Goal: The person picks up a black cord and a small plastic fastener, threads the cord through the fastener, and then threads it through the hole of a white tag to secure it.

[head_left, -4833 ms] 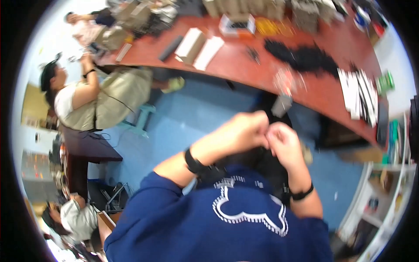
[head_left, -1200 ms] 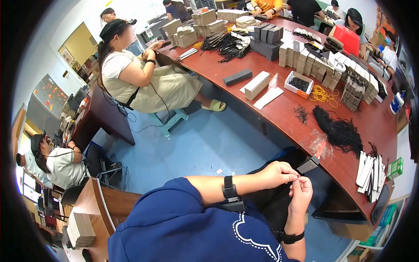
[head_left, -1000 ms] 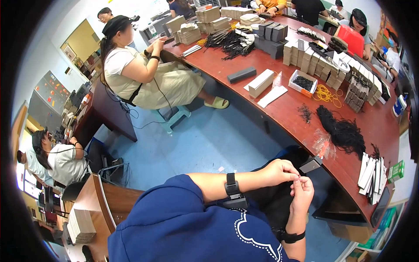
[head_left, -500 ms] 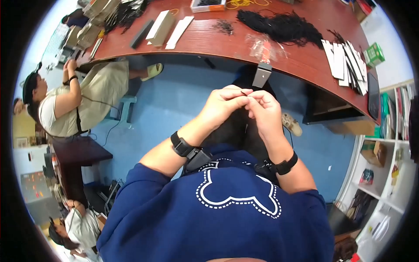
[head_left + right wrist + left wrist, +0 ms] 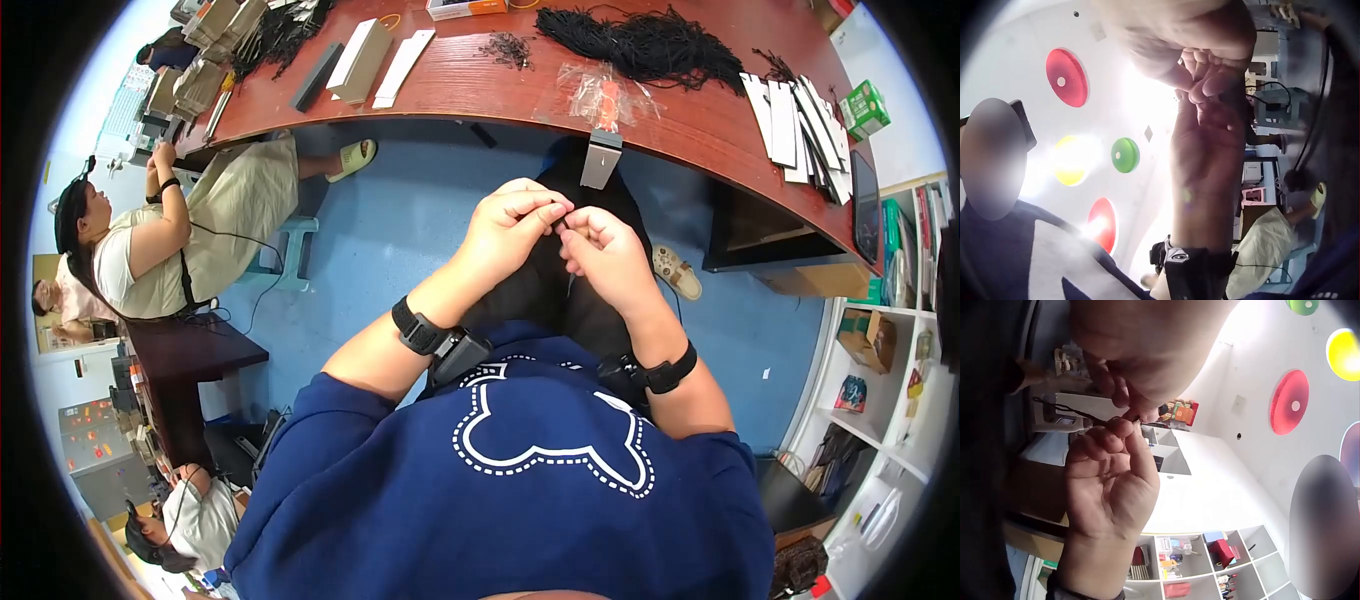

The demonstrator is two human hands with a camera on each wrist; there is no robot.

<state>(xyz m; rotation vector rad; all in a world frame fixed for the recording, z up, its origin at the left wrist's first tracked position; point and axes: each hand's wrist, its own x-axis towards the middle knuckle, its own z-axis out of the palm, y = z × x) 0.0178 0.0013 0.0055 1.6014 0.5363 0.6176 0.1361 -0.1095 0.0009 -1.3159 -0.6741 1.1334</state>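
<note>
My left hand [image 5: 512, 228] and right hand [image 5: 605, 248] meet fingertip to fingertip in front of my lap. Between them they pinch a thin black cord [image 5: 1063, 407], whose looped end trails out past the right fingers in the left wrist view. Curled fingers hide the rest of the cord, and in the right wrist view they cover nearly all of it. A long bunch of similar black cords [image 5: 640, 48] lies on the red-brown table [image 5: 450, 85] ahead. Closer to me, a grey box-shaped piece [image 5: 600, 160] sticks out from the table edge below a clear plastic wrapper [image 5: 592, 92].
White strips [image 5: 795, 135] are fanned out at the table's right, near a green box [image 5: 865, 108]. A long pale block [image 5: 360, 62] and a dark bar [image 5: 317, 76] lie to the left. A seated person [image 5: 140, 235] is at far left, and shelves [image 5: 880, 370] stand at right.
Since one second ago the head view has swung down and toward the right, bringing the hands nearer its middle. The fingertips stay together throughout, with only small shifts over the last half second.
</note>
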